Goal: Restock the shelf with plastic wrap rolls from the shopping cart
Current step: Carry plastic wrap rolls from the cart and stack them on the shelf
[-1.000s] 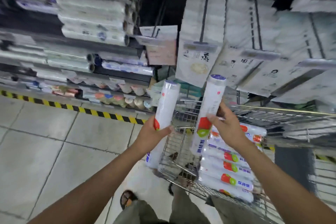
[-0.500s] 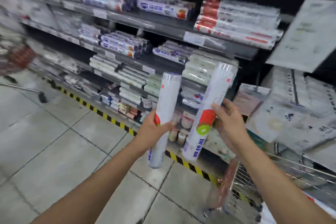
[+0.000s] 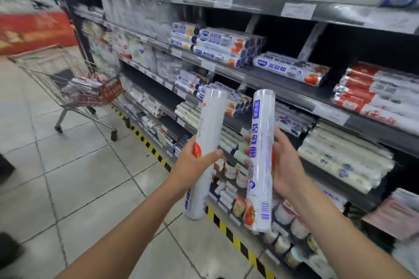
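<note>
White rolls (image 3: 208, 142), blue lettering, red fruit print; floor stripe (image 3: 229, 231) yellow-black; floor tiles (image 3: 79, 176) grey.

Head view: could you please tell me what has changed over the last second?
The view swung from the cart of rolls to the shelf; both rolls were carried away from that cart, which is now out of sight. Nothing was taken or released: the left hand still grips the left roll, the right hand the right roll, both roughly upright.

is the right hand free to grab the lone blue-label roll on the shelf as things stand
Likely not for grasping: the right hand grips an upright wrap roll, so its fingers are taken. The way to the lone roll on the shelf looks open.
</note>
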